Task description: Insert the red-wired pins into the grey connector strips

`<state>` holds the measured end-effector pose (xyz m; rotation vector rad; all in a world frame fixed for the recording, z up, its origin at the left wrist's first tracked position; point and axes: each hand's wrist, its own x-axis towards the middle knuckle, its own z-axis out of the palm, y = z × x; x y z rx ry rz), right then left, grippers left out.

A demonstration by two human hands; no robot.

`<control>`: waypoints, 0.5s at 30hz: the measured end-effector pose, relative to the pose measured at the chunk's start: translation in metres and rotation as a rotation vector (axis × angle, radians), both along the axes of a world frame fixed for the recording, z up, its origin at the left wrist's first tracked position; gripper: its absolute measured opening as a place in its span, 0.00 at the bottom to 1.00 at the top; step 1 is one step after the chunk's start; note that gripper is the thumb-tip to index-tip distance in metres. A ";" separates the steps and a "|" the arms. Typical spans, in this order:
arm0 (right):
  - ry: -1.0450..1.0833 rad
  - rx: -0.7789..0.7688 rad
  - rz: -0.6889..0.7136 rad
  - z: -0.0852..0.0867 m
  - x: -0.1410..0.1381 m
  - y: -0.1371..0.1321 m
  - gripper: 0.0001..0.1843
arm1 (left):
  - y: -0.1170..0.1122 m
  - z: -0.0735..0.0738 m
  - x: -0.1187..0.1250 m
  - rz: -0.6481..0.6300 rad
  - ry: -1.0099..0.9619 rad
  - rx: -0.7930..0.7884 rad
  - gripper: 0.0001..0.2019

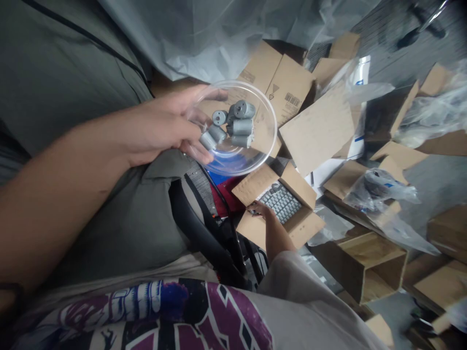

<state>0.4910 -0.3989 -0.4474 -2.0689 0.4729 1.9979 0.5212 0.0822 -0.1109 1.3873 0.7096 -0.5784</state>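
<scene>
My left hand [164, 126] comes in from the left and grips a clear plastic dish [275, 124] by its edge, with fingers curled over the rim. Several small silver cylinders, likely miniature motors [233, 124], lie loose in the dish, a few of them against my fingers. My right hand [258, 209] reaches down into an open cardboard box [255, 183], its fingertips at the edge of a packed grid of similar silver cylinders [280, 201]. Whether those fingers hold one is hidden.
Loose cardboard flaps, open boxes [368, 267] and crumpled clear plastic sheeting [379, 189] surround the box on the right and above. A black strap and frame [204, 228] runs just left of it. Olive-green fabric [65, 73] fills the left side.
</scene>
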 end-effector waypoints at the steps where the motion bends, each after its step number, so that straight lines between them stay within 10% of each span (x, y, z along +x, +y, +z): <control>1: 0.015 -0.007 -0.006 -0.003 0.001 0.002 0.21 | 0.000 0.000 0.000 0.001 -0.002 0.009 0.48; 15: 0.137 -0.050 -0.036 -0.020 0.016 0.008 0.15 | 0.002 -0.005 -0.003 -0.022 -0.018 -0.009 0.47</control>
